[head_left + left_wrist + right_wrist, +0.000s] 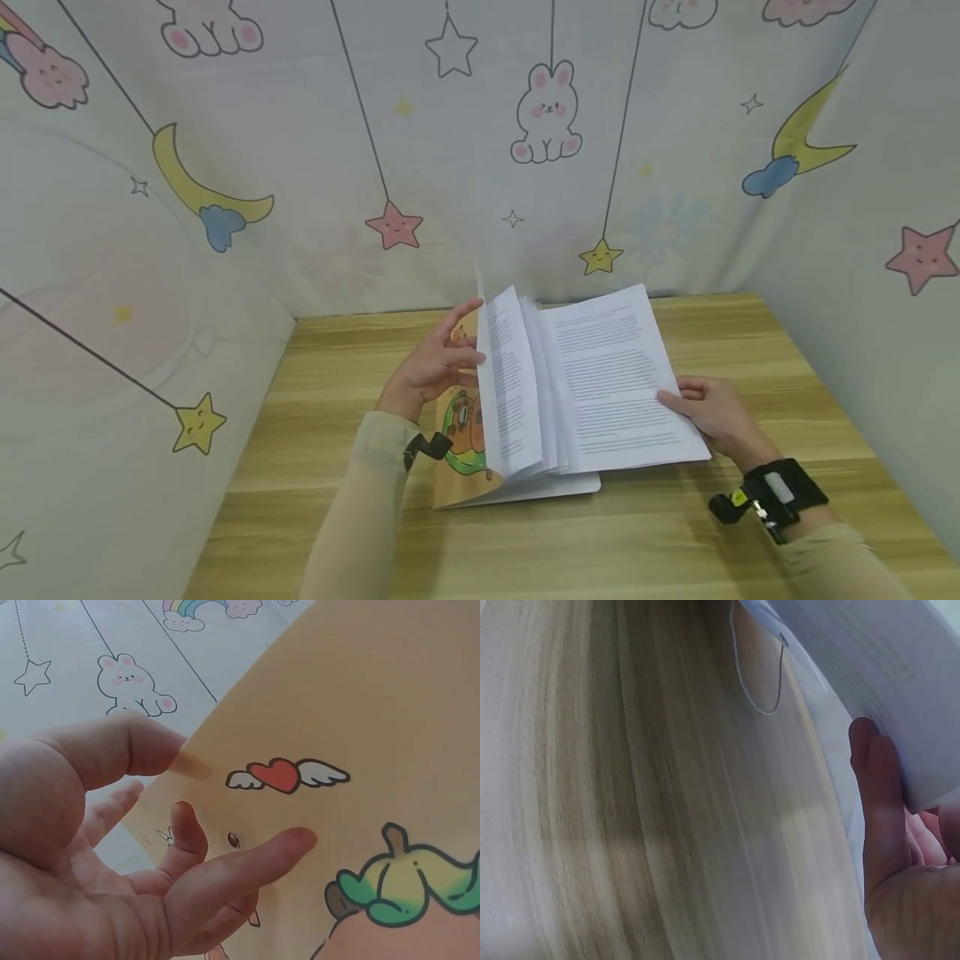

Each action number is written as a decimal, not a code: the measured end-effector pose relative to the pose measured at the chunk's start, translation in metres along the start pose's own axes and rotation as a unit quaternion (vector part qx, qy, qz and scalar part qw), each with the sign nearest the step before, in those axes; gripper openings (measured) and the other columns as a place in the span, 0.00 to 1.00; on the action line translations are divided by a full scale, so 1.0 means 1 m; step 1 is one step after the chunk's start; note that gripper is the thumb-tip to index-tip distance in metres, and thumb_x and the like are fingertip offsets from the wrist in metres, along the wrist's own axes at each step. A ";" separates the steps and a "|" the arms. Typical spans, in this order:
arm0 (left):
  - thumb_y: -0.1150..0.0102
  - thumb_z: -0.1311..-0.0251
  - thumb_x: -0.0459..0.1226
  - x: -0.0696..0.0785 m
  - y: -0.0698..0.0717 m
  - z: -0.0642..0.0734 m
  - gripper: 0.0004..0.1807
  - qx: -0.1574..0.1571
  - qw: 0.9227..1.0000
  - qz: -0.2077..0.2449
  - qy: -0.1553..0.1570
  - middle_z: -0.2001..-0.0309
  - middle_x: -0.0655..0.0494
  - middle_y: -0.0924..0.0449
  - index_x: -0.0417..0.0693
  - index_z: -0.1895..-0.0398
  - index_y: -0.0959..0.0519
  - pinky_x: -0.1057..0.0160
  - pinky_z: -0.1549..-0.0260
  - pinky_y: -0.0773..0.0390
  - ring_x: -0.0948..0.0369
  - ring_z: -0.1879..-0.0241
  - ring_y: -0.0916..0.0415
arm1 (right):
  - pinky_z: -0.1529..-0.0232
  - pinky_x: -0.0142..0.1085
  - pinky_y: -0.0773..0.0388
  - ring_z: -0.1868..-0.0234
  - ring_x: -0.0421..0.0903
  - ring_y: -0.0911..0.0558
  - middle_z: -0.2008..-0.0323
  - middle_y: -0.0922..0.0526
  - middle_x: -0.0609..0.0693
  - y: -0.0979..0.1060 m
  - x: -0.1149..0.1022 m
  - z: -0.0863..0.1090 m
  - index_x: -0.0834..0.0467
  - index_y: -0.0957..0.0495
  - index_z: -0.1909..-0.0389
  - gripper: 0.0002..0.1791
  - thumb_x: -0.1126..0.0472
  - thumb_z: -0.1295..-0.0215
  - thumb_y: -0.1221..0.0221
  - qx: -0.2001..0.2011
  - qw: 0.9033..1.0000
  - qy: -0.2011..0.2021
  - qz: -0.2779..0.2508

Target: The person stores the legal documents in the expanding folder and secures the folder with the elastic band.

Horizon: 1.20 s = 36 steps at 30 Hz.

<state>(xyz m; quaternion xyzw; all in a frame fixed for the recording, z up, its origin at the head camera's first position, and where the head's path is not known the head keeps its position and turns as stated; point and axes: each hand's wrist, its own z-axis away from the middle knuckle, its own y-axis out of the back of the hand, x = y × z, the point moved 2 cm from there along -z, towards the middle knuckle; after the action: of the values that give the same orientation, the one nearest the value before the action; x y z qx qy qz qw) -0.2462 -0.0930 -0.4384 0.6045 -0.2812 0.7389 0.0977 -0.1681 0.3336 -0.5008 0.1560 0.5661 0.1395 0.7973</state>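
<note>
My left hand (431, 367) holds the raised tan cover of a notebook (467, 429), one digit reaching past its edge and others against its outer face. In the left wrist view a winged red heart and part of a cartoon figure are printed on that cover (397, 697), beside the hand (142, 862). My right hand (716, 417) grips the right edge of some printed sheets (611, 375), thumb on top. More printed pages (513, 383) stand fanned between cover and sheets. The right wrist view has the right hand (900, 847) at the paper's corner.
Under the sheets, a white page or inner cover with a rounded corner (577, 485) shows. The wood-grain table (337, 400) meets a white cartoon-printed cloth (465, 167) behind and at both sides. A wrist camera strap (798, 492) circles the right wrist. A thin wire loop (761, 711) hangs into the right wrist view.
</note>
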 end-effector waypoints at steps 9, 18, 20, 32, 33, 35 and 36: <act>0.42 0.35 0.20 -0.001 0.000 0.000 0.49 0.003 1.000 0.002 0.005 0.34 0.20 0.33 0.76 0.21 0.40 0.48 0.60 0.13 0.41 0.50 0.19 | 0.60 0.32 0.17 0.53 0.47 0.14 0.43 0.16 0.67 -0.009 -0.002 -0.003 0.72 0.30 0.29 0.32 0.49 0.17 0.47 -0.008 0.999 0.036 0.026; 0.42 0.35 0.20 0.000 -0.001 0.001 0.49 0.006 1.000 0.002 0.003 0.34 0.20 0.33 0.76 0.21 0.39 0.49 0.61 0.13 0.40 0.50 0.19 | 0.56 0.33 0.18 0.48 0.51 0.18 0.39 0.21 0.68 -0.012 -0.012 -0.003 0.72 0.33 0.27 0.31 0.51 0.14 0.54 -0.029 0.998 0.044 0.032; 0.43 0.35 0.19 0.000 0.000 0.001 0.49 0.006 1.000 0.004 0.003 0.34 0.19 0.33 0.76 0.21 0.39 0.49 0.61 0.13 0.40 0.51 0.19 | 0.57 0.34 0.17 0.51 0.49 0.16 0.40 0.20 0.68 -0.012 -0.012 -0.003 0.72 0.32 0.27 0.29 0.52 0.14 0.53 -0.032 0.998 0.043 0.028; 0.43 0.34 0.20 0.000 0.001 0.000 0.48 0.003 1.000 0.001 0.001 0.34 0.19 0.33 0.76 0.21 0.40 0.48 0.60 0.13 0.40 0.50 0.19 | 0.57 0.32 0.17 0.53 0.45 0.15 0.41 0.20 0.71 -0.009 -0.015 0.000 0.76 0.34 0.28 0.28 0.57 0.15 0.53 -0.031 0.997 0.066 0.021; 0.43 0.34 0.20 0.000 0.001 0.000 0.48 0.002 1.000 0.001 0.001 0.34 0.19 0.33 0.75 0.21 0.40 0.48 0.60 0.13 0.40 0.50 0.19 | 0.57 0.32 0.17 0.53 0.44 0.15 0.40 0.20 0.71 -0.008 -0.015 0.000 0.75 0.35 0.28 0.28 0.57 0.15 0.53 -0.030 0.997 0.066 0.021; 0.43 0.34 0.20 0.001 0.000 0.000 0.48 0.001 1.000 0.000 0.001 0.34 0.19 0.33 0.75 0.21 0.40 0.48 0.60 0.13 0.40 0.50 0.19 | 0.57 0.32 0.16 0.53 0.44 0.15 0.40 0.20 0.71 -0.007 -0.015 0.001 0.75 0.35 0.27 0.29 0.56 0.14 0.53 -0.028 0.997 0.067 0.018; 0.44 0.34 0.20 0.001 0.000 0.000 0.48 0.000 1.000 0.001 0.001 0.34 0.19 0.34 0.75 0.21 0.40 0.48 0.60 0.13 0.39 0.50 0.19 | 0.58 0.32 0.16 0.54 0.44 0.15 0.40 0.20 0.71 -0.006 -0.015 0.001 0.75 0.36 0.27 0.29 0.56 0.14 0.53 -0.028 0.997 0.067 0.017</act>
<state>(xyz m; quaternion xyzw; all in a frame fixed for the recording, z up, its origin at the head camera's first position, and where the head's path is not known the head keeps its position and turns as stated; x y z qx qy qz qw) -0.2468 -0.0931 -0.4377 0.6038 -0.2817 0.7393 0.0977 -0.1719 0.3222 -0.4904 0.1336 0.6111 0.1790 0.7594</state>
